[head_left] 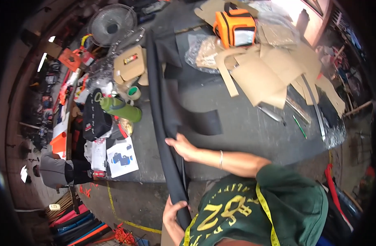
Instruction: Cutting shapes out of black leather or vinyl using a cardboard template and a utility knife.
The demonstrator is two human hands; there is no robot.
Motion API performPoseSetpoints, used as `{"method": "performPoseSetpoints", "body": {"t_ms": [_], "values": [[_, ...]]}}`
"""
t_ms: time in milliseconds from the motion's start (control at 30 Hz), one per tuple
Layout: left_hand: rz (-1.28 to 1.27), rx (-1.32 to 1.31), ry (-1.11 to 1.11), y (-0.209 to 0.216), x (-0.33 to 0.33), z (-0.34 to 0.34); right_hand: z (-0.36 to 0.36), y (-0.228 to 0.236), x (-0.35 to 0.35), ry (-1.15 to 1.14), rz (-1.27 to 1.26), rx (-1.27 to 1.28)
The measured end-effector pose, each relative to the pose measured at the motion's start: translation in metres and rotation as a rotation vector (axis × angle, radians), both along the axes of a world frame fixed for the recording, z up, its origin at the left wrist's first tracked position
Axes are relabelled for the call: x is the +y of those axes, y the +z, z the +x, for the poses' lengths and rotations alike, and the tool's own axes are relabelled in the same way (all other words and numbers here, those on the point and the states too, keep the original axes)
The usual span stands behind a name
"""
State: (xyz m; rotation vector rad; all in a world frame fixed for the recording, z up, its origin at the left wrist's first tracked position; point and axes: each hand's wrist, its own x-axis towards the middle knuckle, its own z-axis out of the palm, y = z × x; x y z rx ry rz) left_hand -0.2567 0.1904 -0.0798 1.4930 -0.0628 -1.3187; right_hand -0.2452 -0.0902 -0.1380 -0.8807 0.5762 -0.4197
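A long roll of black fabric (157, 98) lies across the dark table, its near end hanging over the front edge toward my body. My left hand (173, 213) is closed around that near end, thumb on top. Farther up, at the table's edge, my right hand (182, 146) grips the roll's right side, some fingers hidden by the cloth. A loose, unevenly cut flap of black fabric (196, 121) spreads to the right of the roll, beyond my right hand. A yellow measuring tape (265, 209) hangs around my neck.
Left of the roll are a green bottle (120, 110), green tape (134, 92), a printed sheet (122, 158) and a black bag (96, 117). Cardboard patterns (262, 74), an orange bag (236, 28) and a green pen (299, 126) are right. A fan (112, 26) stands far left; another person (56, 169) bends at left.
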Motion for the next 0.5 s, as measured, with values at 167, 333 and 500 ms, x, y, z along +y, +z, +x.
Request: {"method": "performPoseSetpoints", "body": {"t_ms": [167, 333, 500], "values": [[-0.425, 0.053, 0.145, -0.076, -0.035, 0.062, 0.010, 0.133, -0.087, -0.071, -0.332, -0.315], [-0.141, -0.319, -0.260, -0.030, -0.070, 0.073, -0.068, 0.231, -0.190, -0.285, -0.747, 0.478], [0.718, -1.545, -0.381, -0.095, -0.051, 0.034, -0.202, 0.055, -0.280, -0.336, -0.655, 0.540]]}}
